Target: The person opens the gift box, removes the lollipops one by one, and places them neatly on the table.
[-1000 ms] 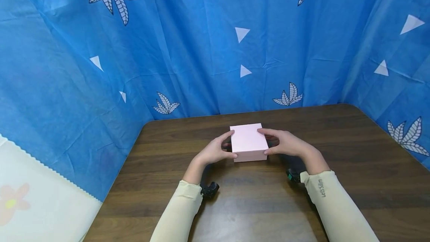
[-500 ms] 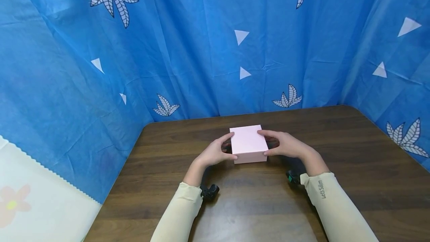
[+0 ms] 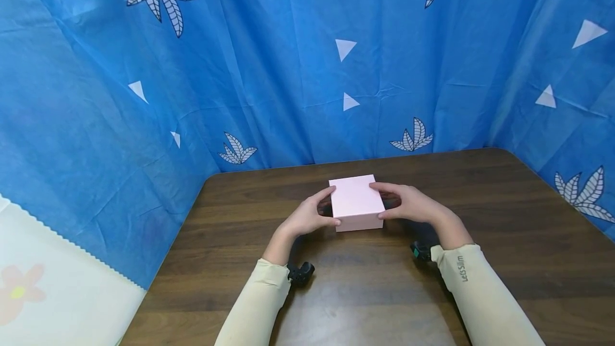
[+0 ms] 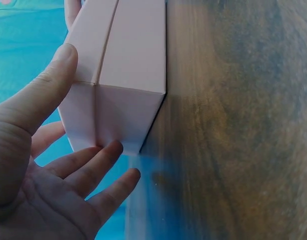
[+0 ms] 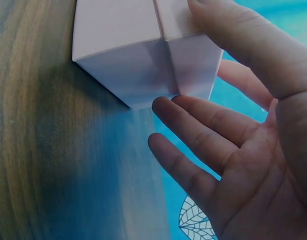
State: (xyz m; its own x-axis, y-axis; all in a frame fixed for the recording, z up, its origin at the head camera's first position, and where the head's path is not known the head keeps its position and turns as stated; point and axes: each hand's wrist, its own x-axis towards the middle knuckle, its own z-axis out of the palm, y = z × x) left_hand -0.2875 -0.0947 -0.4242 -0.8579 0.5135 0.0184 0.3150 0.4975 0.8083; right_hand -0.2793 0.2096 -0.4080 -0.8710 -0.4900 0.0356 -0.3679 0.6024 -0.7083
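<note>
Currently left hand [image 3: 302,219] and right hand [image 3: 412,204] grip the pink box [image 3: 356,202] from either side, box resting on table [image 3: 504,239].

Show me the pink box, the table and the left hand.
box [image 3: 355,200], head view, on its top face.
table [image 3: 504,228], head view, on bare wood right of the hands.
left hand [image 3: 304,219], head view, on its back.

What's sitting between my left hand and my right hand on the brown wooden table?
The pale pink square cardboard box, held between the left hand and the right hand; the head view shows it best.
</note>
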